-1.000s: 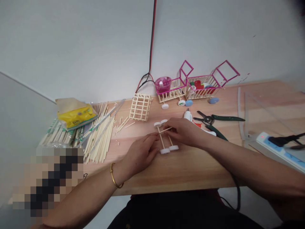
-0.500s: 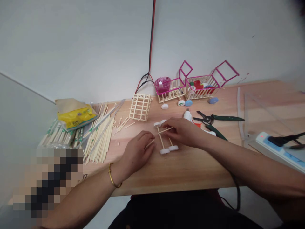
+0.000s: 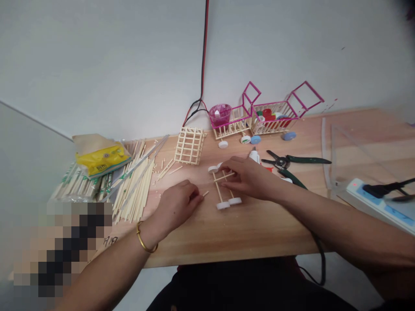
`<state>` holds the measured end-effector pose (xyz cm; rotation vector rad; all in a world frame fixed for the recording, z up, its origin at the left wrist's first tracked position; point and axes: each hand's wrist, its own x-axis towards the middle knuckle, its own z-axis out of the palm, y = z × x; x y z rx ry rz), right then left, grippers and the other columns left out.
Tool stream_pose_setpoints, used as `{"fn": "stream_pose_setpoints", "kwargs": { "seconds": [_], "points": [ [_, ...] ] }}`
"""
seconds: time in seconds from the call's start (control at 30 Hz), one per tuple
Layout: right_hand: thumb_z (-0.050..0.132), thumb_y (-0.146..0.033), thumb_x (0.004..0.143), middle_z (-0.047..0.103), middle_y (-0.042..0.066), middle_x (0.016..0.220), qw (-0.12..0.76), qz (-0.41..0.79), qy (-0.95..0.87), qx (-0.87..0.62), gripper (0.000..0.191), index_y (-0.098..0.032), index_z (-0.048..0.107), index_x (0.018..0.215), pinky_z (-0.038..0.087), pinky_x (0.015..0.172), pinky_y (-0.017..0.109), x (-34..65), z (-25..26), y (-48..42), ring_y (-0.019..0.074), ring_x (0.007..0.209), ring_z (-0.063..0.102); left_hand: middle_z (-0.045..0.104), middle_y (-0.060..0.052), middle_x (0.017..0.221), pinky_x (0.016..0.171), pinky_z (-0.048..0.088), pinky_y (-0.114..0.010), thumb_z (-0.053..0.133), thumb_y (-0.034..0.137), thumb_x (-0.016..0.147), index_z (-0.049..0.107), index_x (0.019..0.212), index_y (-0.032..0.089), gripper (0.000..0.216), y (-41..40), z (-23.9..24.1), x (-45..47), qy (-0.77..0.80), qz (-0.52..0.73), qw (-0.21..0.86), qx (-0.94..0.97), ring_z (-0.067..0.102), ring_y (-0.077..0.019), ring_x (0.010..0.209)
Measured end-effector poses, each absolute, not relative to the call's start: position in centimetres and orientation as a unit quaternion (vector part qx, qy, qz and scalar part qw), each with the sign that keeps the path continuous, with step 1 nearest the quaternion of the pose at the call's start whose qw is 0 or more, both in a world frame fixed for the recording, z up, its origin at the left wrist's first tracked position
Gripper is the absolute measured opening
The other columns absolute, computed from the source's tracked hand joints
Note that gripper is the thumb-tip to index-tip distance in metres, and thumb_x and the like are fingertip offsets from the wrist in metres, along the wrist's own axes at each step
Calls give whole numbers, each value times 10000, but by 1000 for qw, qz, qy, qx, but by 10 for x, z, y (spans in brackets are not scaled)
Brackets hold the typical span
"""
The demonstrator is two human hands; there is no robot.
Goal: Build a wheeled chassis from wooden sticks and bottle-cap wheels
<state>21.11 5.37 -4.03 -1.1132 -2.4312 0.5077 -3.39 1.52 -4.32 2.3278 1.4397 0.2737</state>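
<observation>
On the wooden surface (image 3: 259, 229), the right hand (image 3: 251, 178) closes its grip on a crossbar of the small white-wheeled stick frame (image 3: 219, 190), while just beside it the left hand (image 3: 177, 206) pinches a short stick (image 3: 205, 193).

The flat wooden surface (image 3: 259, 233) is warm light tan with fine darker grain streaks. In the middle, the small bare-wood stick frame on four round caps (image 3: 223, 190) is pale cream, its caps plain white. The short pale wooden stick (image 3: 205, 193) at nine o'clock of it matches. At ten o'clock the loose heap of bamboo sticks (image 3: 136, 190) is straw-coloured, some wrappers printed green, with a bright yellow plastic packet (image 3: 100, 156) on top. At one o'clock the two slatted wooden carts (image 3: 274, 123) have magenta edging and hold red, green and white caps. At three o'clock the metal pliers (image 3: 308, 160) have dark green handles. The thin round bangle (image 3: 142, 239) is gold.
</observation>
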Motion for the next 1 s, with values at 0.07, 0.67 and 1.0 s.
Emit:
{"fn": "stream_pose_setpoints", "kwargs": {
  "seconds": [0.07,0.67,1.0],
  "points": [
    [662,-327,785,615,91,991,219,177,-877,-389,336,-167,588,1070,453,735,310,212,-40,54,203,873,583,574,-28,791,641,391,-278,534,336,855,588,788,174,183,13,-44,-33,513,81,195,832,532,-155,706],
    [580,-251,826,619,71,913,292,159,-844,-421,183,-163,597,985,448,683,294,210,-38,56,152,713,583,576,14,665,565,371,-222,541,235,829,589,784,165,96,15,-38,-31,521,237,331,750,491,-93,587],
    [544,-264,848,624,74,921,294,149,-845,-421,164,-182,593,981,451,682,301,212,-37,56,166,740,590,617,-16,747,534,418,-203,703,202,727,635,1039,147,324,21,-46,-33,408,358,720,433,514,-67,567]
  ]
}}
